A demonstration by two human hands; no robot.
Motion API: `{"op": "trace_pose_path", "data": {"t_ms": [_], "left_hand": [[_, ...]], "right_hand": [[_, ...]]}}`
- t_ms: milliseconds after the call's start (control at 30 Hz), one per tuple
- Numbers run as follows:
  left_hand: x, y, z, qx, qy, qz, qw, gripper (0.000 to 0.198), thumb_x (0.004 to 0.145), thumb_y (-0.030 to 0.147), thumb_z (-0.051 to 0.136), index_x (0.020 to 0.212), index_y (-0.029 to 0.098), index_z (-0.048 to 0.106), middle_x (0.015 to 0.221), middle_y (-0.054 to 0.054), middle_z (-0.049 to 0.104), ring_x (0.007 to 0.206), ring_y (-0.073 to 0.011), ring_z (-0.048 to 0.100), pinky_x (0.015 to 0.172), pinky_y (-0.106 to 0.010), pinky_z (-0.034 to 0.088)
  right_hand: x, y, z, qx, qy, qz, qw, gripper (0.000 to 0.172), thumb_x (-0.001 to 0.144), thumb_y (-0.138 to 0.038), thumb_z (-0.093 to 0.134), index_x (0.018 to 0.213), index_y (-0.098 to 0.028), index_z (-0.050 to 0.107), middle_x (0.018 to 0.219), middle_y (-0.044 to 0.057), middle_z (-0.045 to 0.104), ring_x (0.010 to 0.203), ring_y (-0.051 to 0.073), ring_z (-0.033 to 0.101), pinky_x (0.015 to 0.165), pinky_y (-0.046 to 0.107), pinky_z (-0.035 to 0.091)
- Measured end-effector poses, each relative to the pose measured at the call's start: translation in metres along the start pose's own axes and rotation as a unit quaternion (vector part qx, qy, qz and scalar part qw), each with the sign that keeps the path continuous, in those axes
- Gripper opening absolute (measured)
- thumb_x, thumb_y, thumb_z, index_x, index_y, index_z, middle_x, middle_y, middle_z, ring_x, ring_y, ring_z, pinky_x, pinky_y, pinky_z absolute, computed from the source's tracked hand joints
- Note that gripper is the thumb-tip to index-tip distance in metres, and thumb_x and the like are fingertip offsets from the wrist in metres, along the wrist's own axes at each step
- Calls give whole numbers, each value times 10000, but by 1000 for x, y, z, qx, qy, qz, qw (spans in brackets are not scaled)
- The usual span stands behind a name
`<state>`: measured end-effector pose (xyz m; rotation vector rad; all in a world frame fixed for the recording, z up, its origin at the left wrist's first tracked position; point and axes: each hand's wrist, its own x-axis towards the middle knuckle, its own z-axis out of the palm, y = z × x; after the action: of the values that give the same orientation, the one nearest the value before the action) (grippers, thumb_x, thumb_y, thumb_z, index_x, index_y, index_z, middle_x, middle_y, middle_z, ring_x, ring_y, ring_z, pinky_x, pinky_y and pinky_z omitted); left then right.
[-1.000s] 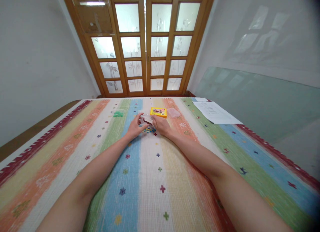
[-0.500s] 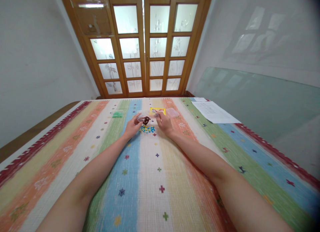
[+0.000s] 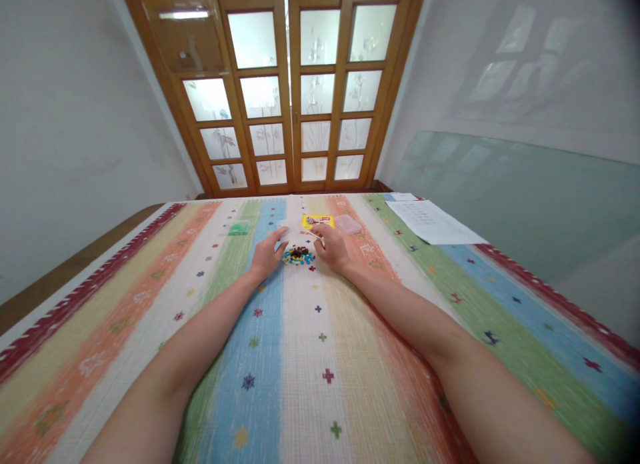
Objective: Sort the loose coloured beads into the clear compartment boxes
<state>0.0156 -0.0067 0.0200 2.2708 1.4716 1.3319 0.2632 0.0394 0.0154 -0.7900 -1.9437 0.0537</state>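
My left hand [image 3: 269, 254] is closed on the left side of a small clear plastic box [image 3: 295, 232], which is hard to see against the cloth. My right hand [image 3: 330, 247] pinches a pale, see-through edge at the right; whether this is the same box or its lid I cannot tell. Just below and between the hands lies a pile of small blue and yellow pieces [image 3: 299, 260]. Dark brown pieces [image 3: 301, 251] lie on top of that pile.
A yellow printed card [image 3: 325, 219] lies behind my right hand, with a pinkish clear plastic box [image 3: 347, 225] beside it. At left stands a clear box with green pieces [image 3: 239, 229]. White paper sheets [image 3: 433, 222] lie at the right on the striped tablecloth [image 3: 305, 331].
The dark brown pieces, held in the clear plastic between my hands before, now lie on the blue and yellow pile. My hands have turned slightly; the view has shifted a little.
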Motion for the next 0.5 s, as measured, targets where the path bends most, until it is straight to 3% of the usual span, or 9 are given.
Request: {"op": "trace_pose_path", "data": {"t_ms": [167, 267, 400, 500], "left_hand": [[1, 2, 1, -70, 28, -31, 997, 450, 981, 396, 667, 1400, 233, 646, 1324, -98, 726, 1154, -271, 694, 1087, -430, 516], [5, 4, 6, -200, 38, -76, 976, 549, 933, 423, 728, 1435, 232, 612, 1298, -110, 725, 1114, -256, 712, 1064, -428, 535], [8, 8, 13, -416, -35, -159, 895, 718, 902, 426, 751, 1542, 215, 504, 1202, -117, 746, 1016, -228, 742, 987, -424, 579], [9, 11, 15, -506, -72, -211, 833, 734, 896, 409, 741, 1560, 225, 490, 1208, -107, 750, 991, -218, 745, 931, -382, 593]], "right_hand": [[0, -2, -1, 11, -16, -44, 999, 395, 869, -133, 532, 1245, -223, 609, 1236, 134, 687, 1272, 307, 613, 1105, 511, 509], [0, -9, -4, 13, -46, -68, 997, 455, 953, -236, 575, 1407, -232, 547, 1397, 147, 624, 1388, 308, 541, 1172, 549, 463], [1, -21, -7, -1, -116, -86, 990, 622, 1021, -388, 587, 1601, -257, 403, 1623, 144, 447, 1514, 307, 422, 1238, 563, 399], [2, -27, -9, -19, -154, -97, 983, 678, 1043, -402, 561, 1661, -263, 322, 1698, 135, 342, 1574, 306, 335, 1262, 558, 368]]}}
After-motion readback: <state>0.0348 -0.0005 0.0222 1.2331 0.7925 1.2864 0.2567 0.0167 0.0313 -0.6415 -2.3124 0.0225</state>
